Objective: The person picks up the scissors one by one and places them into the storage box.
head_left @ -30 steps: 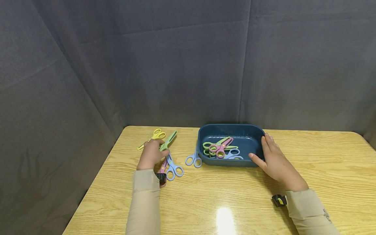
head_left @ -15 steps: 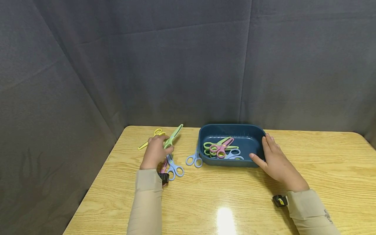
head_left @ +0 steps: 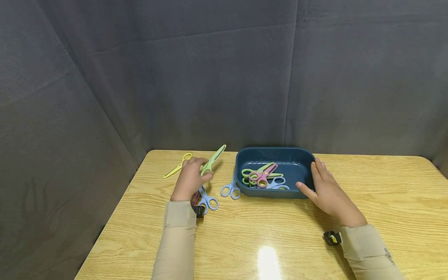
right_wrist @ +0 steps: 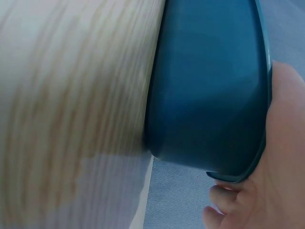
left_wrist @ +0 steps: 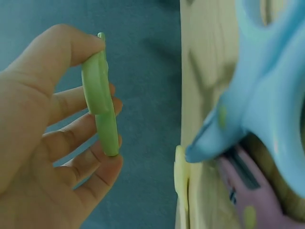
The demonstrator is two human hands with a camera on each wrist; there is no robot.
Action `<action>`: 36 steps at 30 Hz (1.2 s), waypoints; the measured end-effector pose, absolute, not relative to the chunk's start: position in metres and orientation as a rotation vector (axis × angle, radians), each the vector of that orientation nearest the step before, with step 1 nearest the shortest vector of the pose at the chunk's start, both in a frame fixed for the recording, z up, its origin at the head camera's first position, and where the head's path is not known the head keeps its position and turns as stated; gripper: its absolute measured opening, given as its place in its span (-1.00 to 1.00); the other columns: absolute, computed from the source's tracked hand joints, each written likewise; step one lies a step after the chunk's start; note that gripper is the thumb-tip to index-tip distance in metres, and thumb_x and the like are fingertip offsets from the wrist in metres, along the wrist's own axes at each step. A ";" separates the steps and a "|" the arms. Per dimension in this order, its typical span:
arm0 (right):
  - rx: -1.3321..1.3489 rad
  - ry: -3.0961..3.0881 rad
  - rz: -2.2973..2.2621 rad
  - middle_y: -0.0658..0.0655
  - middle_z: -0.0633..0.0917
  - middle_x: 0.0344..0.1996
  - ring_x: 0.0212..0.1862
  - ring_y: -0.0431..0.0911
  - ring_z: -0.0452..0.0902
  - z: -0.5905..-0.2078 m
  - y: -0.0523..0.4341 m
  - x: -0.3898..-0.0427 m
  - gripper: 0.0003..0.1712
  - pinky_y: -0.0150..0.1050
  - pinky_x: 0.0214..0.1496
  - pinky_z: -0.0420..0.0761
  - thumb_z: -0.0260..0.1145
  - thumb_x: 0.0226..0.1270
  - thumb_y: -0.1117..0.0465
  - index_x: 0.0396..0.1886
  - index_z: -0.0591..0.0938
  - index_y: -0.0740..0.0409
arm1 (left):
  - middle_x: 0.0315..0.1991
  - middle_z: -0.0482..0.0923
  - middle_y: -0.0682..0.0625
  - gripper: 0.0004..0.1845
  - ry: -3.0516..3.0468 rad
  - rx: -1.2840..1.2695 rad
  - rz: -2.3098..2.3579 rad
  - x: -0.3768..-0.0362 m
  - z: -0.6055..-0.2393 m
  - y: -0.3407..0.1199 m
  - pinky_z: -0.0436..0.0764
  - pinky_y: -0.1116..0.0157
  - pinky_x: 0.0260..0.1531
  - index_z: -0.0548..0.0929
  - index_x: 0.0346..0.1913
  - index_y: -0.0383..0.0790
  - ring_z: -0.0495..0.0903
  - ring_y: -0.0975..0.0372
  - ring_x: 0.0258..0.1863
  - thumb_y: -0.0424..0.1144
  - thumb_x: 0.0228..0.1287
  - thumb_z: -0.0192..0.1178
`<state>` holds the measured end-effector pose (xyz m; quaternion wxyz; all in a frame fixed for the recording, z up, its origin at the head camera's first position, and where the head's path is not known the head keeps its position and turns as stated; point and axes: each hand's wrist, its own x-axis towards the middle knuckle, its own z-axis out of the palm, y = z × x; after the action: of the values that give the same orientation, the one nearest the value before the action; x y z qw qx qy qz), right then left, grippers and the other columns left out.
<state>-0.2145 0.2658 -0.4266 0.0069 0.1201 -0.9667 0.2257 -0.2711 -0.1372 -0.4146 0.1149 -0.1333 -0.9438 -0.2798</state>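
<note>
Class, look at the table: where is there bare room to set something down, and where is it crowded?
Bare wood lies right of the blue tub, past the right hand, and along the near edge between the sleeves. It is crowded left of the tub: the left hand holds green scissors above blue scissors, with yellow scissors behind.

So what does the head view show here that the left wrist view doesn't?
Only the head view shows the right hand resting against the blue tub, the scissors piled inside it, and the blue scissors beside the tub. Only the left wrist view shows, close up, the fingers pinching the green scissors edge-on. Both show the left hand holding the green scissors above the wooden table, with yellow scissors and a blue and pink pair lying near it.
</note>
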 end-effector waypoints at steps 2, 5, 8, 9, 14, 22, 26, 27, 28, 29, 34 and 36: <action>0.376 -3.025 0.705 0.50 -0.22 0.57 0.58 0.37 -0.36 -0.426 0.265 -0.215 0.15 0.29 0.53 -0.16 0.02 0.54 -0.33 0.55 -0.15 0.56 | 0.10 0.61 -0.27 -0.52 -2.760 -0.395 -0.830 -0.271 -0.412 -0.135 0.50 0.03 0.01 0.64 0.21 -0.35 0.47 -0.12 0.05 -0.22 0.26 0.35; 0.378 -3.027 0.708 0.50 -0.23 0.57 0.58 0.37 -0.37 -0.426 0.265 -0.215 0.15 0.29 0.53 -0.16 0.02 0.54 -0.32 0.54 -0.15 0.56 | 0.12 0.61 -0.27 -0.52 -2.745 -0.406 -0.838 -0.270 -0.409 -0.132 0.51 0.02 0.03 0.63 0.22 -0.34 0.47 -0.11 0.05 -0.24 0.25 0.35; 0.379 -3.028 0.708 0.50 -0.23 0.57 0.58 0.37 -0.37 -0.426 0.265 -0.215 0.14 0.29 0.53 -0.17 0.01 0.54 -0.32 0.54 -0.15 0.57 | 0.14 0.60 -0.28 -0.51 -2.730 -0.421 -0.854 -0.268 -0.407 -0.129 0.52 0.02 0.05 0.63 0.22 -0.35 0.46 -0.11 0.06 -0.25 0.25 0.35; 0.378 -3.029 0.709 0.50 -0.23 0.57 0.58 0.36 -0.37 -0.426 0.266 -0.215 0.15 0.29 0.53 -0.17 0.02 0.54 -0.32 0.54 -0.15 0.56 | 0.14 0.59 -0.27 -0.51 -2.727 -0.425 -0.859 -0.268 -0.406 -0.128 0.52 0.02 0.04 0.63 0.22 -0.35 0.45 -0.10 0.06 -0.25 0.26 0.35; 0.375 -3.027 0.708 0.50 -0.22 0.57 0.58 0.36 -0.36 -0.427 0.266 -0.216 0.15 0.29 0.53 -0.16 0.03 0.54 -0.33 0.54 -0.14 0.56 | 0.15 0.58 -0.25 -0.50 -2.721 -0.432 -0.882 -0.266 -0.403 -0.124 0.51 0.03 0.05 0.62 0.24 -0.33 0.43 -0.09 0.07 -0.23 0.27 0.36; 0.365 -3.033 0.701 0.50 -0.22 0.57 0.58 0.35 -0.36 -0.429 0.266 -0.217 0.16 0.29 0.53 -0.15 0.02 0.53 -0.34 0.55 -0.14 0.56 | 0.18 0.57 -0.24 -0.49 -2.697 -0.469 -0.891 -0.264 -0.400 -0.115 0.49 0.00 0.13 0.61 0.26 -0.32 0.42 -0.10 0.14 -0.22 0.29 0.38; 0.367 -3.030 0.706 0.50 -0.21 0.57 0.58 0.36 -0.36 -0.429 0.266 -0.216 0.16 0.29 0.53 -0.17 0.03 0.53 -0.33 0.54 -0.14 0.56 | 0.18 0.57 -0.23 -0.50 -2.693 -0.499 -0.886 -0.262 -0.398 -0.109 0.48 0.01 0.16 0.61 0.26 -0.32 0.41 -0.10 0.17 -0.21 0.29 0.37; 0.368 -3.029 0.708 0.50 -0.21 0.57 0.58 0.35 -0.36 -0.429 0.266 -0.216 0.16 0.29 0.54 -0.18 0.03 0.53 -0.33 0.55 -0.14 0.56 | 0.18 0.57 -0.23 -0.50 -2.695 -0.506 -0.883 -0.262 -0.398 -0.107 0.49 0.01 0.16 0.61 0.26 -0.32 0.41 -0.09 0.17 -0.21 0.29 0.36; 0.368 -3.028 0.711 0.50 -0.22 0.57 0.58 0.35 -0.37 -0.429 0.266 -0.216 0.16 0.29 0.54 -0.18 0.03 0.53 -0.33 0.55 -0.15 0.56 | 0.18 0.57 -0.23 -0.50 -2.699 -0.515 -0.875 -0.262 -0.398 -0.106 0.49 0.01 0.16 0.61 0.26 -0.32 0.41 -0.09 0.16 -0.21 0.30 0.36; 0.367 -3.028 0.713 0.50 -0.22 0.57 0.58 0.35 -0.37 -0.428 0.266 -0.216 0.16 0.29 0.54 -0.18 0.03 0.53 -0.33 0.55 -0.15 0.56 | 0.19 0.57 -0.23 -0.50 -2.704 -0.523 -0.866 -0.261 -0.398 -0.104 0.48 0.01 0.17 0.61 0.26 -0.33 0.40 -0.09 0.17 -0.20 0.30 0.35; 0.363 -3.031 0.716 0.50 -0.23 0.57 0.59 0.33 -0.39 -0.428 0.266 -0.216 0.16 0.29 0.54 -0.18 0.02 0.53 -0.33 0.55 -0.17 0.54 | 0.20 0.56 -0.24 -0.52 -2.701 -0.575 -0.816 -0.260 -0.398 -0.095 0.48 0.02 0.18 0.62 0.23 -0.35 0.41 -0.11 0.18 -0.21 0.31 0.34; 0.363 -3.029 0.715 0.50 -0.22 0.57 0.59 0.33 -0.39 -0.428 0.266 -0.216 0.16 0.29 0.53 -0.18 0.03 0.53 -0.33 0.55 -0.16 0.54 | 0.19 0.56 -0.24 -0.53 -2.699 -0.594 -0.802 -0.259 -0.397 -0.091 0.49 0.03 0.18 0.62 0.23 -0.34 0.42 -0.11 0.18 -0.21 0.31 0.34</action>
<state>-0.2159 0.2663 -0.4282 0.0040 0.1159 -0.9667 0.2281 -0.2588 -0.0913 -0.3971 0.1319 -0.2046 -0.9298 -0.2762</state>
